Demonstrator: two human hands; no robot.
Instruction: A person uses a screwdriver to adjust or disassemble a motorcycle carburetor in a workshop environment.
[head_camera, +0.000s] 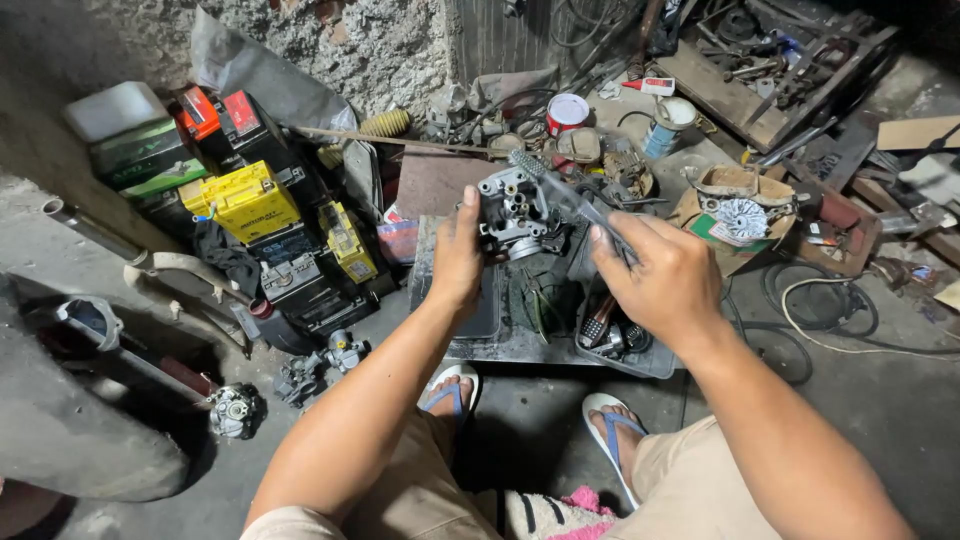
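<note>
— What's closest to the lens?

— Knees in tan shorts (690, 490), with a pink-edged cloth (560, 512) between them, and below that two feet in white sandals with blue straps (612, 432) on the concrete floor (880, 410).

— And the hands?

— The left hand (458, 258) is clamped on a grey metal carburettor body (512, 212), thumb up along its side, holding it above a shallow metal tray (470, 345) set on the floor. The right hand (660, 272) is closed around the handle of a toothbrush (560, 190); its bristle head reaches up to the top of the carburettor body.

— What lies in the tray?

— Dark, greasy parts and a wire brush (596, 328) near the right edge — hard to make out more.

— Anything around it?

— To the left, a heap of batteries, one of them yellow (248, 200), and two more small carburettors (318, 368) on the floor. Behind, a red-and-white tin (567, 112), a light blue can (668, 125) and a cut carton holding a small finned wheel (742, 218). Cables coil at the right (820, 300).
</note>
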